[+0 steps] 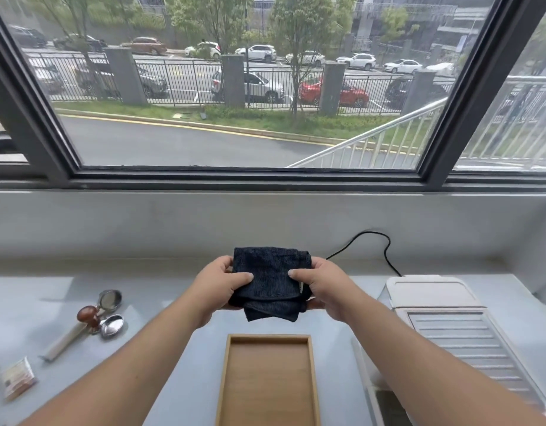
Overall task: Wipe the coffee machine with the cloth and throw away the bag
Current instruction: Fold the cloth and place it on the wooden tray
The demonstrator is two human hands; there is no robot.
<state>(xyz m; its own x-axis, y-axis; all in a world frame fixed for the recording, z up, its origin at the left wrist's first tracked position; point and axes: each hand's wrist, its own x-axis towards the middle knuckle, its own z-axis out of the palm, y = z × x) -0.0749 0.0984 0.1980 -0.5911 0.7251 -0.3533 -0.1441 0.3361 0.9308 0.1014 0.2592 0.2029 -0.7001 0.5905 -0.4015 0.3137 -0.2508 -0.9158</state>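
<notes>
The dark blue woven cloth (270, 278) is folded into a thick square, with loose ends hanging down. It is held up in the air, near the far end of the flat wooden tray (224, 379). The left hand (218, 287) grips its left side and the right hand (322, 285) grips its right side, thumbs on top. The cream ribbed coffee machine (450, 327) sits at the right. The small brown paper bag (17, 378) lies far left.

Cloth (270, 281) above tray (224, 379), machine (450, 318) rt.
</notes>
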